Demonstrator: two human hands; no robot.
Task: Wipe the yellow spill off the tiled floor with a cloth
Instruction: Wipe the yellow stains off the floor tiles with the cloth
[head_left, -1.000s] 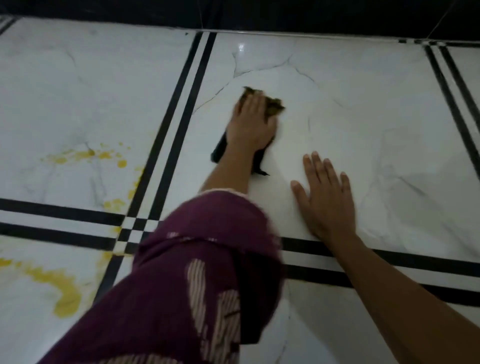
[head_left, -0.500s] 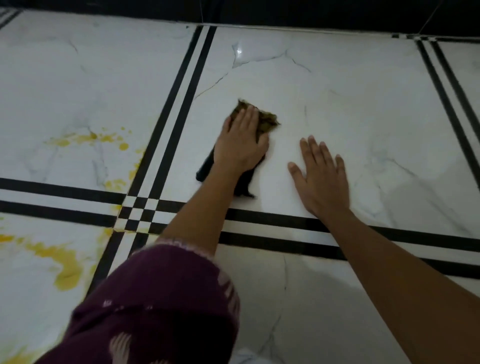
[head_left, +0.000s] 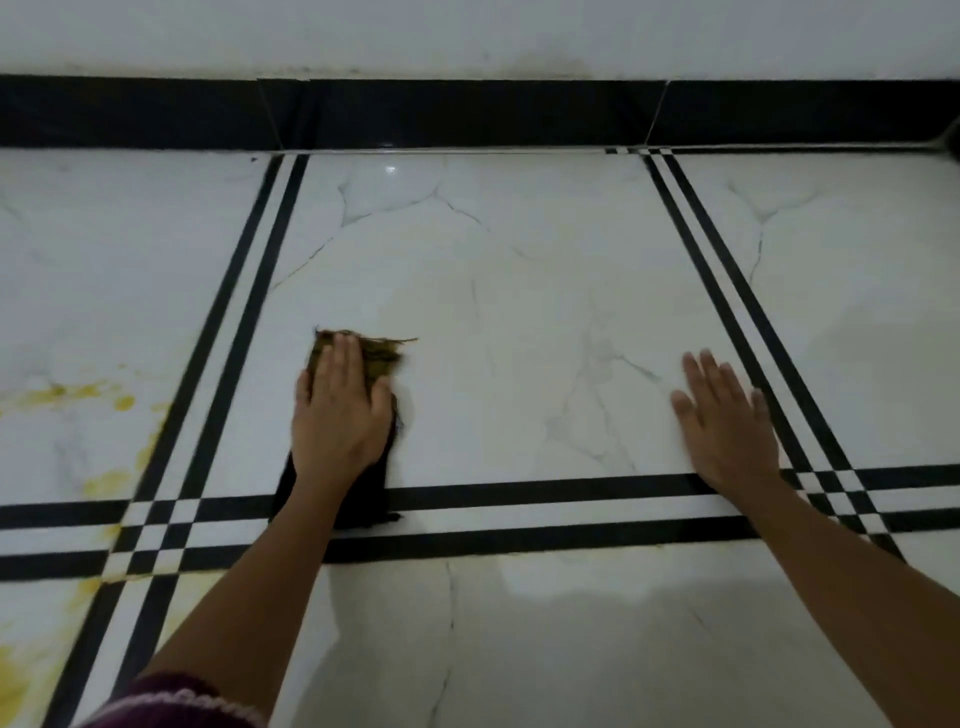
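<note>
My left hand (head_left: 340, 415) lies flat on a dark cloth (head_left: 382, 356) whose far end is stained yellow-brown; it presses the cloth onto the white marble tile (head_left: 519, 322). The cloth's black tail (head_left: 363, 501) trails back over the black stripes. My right hand (head_left: 727, 423) rests palm down on the same tile, fingers spread, holding nothing. Yellow spill smears (head_left: 67, 395) lie on the tile to the left, beyond the double black stripe. More yellow (head_left: 13, 680) shows at the lower left corner.
A black skirting band (head_left: 467, 111) and a white wall (head_left: 467, 36) close the floor at the far side. Double black stripes (head_left: 519, 512) cross the floor near my arms. A maroon sleeve (head_left: 171, 701) shows at the bottom left.
The left hand has dragged the cloth back toward me, its tail now over the stripes. The right hand has shifted far to the right. The view tilted up, revealing the wall.
</note>
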